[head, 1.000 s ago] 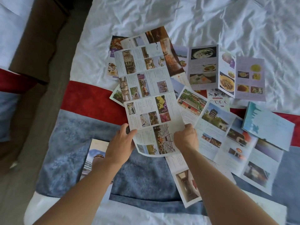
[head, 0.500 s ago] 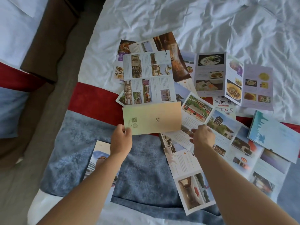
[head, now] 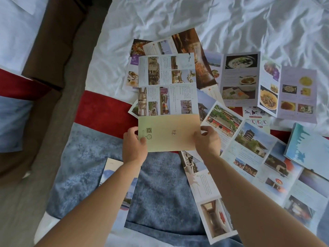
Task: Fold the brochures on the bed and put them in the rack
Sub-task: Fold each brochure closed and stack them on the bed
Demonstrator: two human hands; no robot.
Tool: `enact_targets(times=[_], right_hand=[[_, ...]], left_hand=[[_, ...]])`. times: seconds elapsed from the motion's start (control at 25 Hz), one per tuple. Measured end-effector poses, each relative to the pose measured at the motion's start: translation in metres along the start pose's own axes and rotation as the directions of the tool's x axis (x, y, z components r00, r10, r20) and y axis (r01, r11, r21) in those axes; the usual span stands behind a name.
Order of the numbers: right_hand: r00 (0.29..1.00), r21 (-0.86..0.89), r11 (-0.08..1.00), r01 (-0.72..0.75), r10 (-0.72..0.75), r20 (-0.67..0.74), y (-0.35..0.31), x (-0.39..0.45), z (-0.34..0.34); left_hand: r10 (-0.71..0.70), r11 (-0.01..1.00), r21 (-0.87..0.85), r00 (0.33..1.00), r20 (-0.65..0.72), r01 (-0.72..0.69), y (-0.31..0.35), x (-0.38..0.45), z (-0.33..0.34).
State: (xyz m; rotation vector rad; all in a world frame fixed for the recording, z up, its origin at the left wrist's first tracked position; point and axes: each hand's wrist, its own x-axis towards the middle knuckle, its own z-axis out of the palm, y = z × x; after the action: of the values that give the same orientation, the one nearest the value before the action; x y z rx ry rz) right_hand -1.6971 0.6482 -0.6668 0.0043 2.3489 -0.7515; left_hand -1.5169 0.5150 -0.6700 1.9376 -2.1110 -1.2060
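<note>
Likely the fold goes crooked from here — the long paper brochure with photo panels and a plain cream-yellow flap (head: 168, 102) lies on a loose pile of other opened brochures (head: 249, 139), so the sheet can slide or the crease wander while being pressed. The soft white rumpled bed sheet (head: 231, 20) gives little backing too. The left hand (head: 134, 145) pinches the flap's left edge, thumb on top, fingers curled beneath. The right hand (head: 207, 141) grips the right edge, fingers curled round it. The brochure sits mid-bed, across the red band (head: 103, 109) — flap turned up over its near end; no rack is in view.
</note>
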Motion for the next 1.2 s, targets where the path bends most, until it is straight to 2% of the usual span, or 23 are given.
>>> enact_targets(times=[0.16, 0.28, 0.36, 0.44, 0.52, 0.6, 0.76, 0.88, 1.0, 1.08, 1.2], right_hand=[[0.998, 0.089, 0.995, -0.055, 0.053, 0.015, 0.005, -0.002, -0.003], [0.998, 0.093, 0.996, 0.005, 0.001, -0.063, 0.005, -0.017, -0.003], [0.992, 0.092, 0.993, 0.068, -0.058, -0.113, 0.006, -0.028, -0.002], [0.985, 0.094, 0.988, 0.126, -0.113, -0.129, 0.008, -0.038, -0.002], [0.975, 0.073, 0.982, 0.174, -0.162, -0.152, 0.011, -0.047, -0.002], [0.962, 0.055, 0.976, 0.211, -0.198, -0.186, 0.013, -0.055, -0.003], [0.955, 0.076, 0.974, 0.216, -0.194, -0.222, 0.017, -0.065, -0.011], [0.946, 0.141, 0.967, 0.213, -0.169, -0.275, 0.019, -0.072, -0.017], [0.951, 0.090, 0.968, 0.232, -0.207, -0.232, 0.021, -0.081, -0.022], [0.968, 0.110, 0.983, 0.150, -0.124, -0.217, 0.024, -0.086, -0.024], [0.994, 0.406, 0.910, -0.086, 0.107, -0.031, 0.024, -0.095, -0.022]], left_hand=[[0.043, 0.997, 0.071, 0.999, -0.014, -0.042, -0.004, -0.003, -0.002], [0.088, 0.991, 0.104, 0.995, -0.042, -0.084, -0.003, -0.007, -0.008], [0.189, 0.974, 0.143, 0.977, -0.101, -0.174, -0.003, -0.011, -0.013], [0.352, 0.917, 0.239, 0.930, -0.107, -0.319, -0.001, -0.016, -0.018], [0.531, 0.803, 0.343, 0.846, -0.041, -0.487, 0.004, -0.022, -0.021], [0.640, 0.688, 0.417, 0.768, 0.040, -0.595, 0.011, -0.028, -0.020], [0.733, 0.578, 0.503, 0.680, 0.026, -0.643, 0.018, -0.041, -0.019], [0.749, 0.578, 0.504, 0.663, -0.014, -0.642, 0.018, -0.050, -0.021], [0.761, 0.566, 0.485, 0.649, 0.003, -0.666, 0.014, -0.061, -0.020], [0.744, 0.578, 0.466, 0.668, 0.038, -0.670, 0.012, -0.070, -0.018], [0.709, 0.617, 0.388, 0.697, 0.103, -0.685, 0.010, -0.084, -0.014]])
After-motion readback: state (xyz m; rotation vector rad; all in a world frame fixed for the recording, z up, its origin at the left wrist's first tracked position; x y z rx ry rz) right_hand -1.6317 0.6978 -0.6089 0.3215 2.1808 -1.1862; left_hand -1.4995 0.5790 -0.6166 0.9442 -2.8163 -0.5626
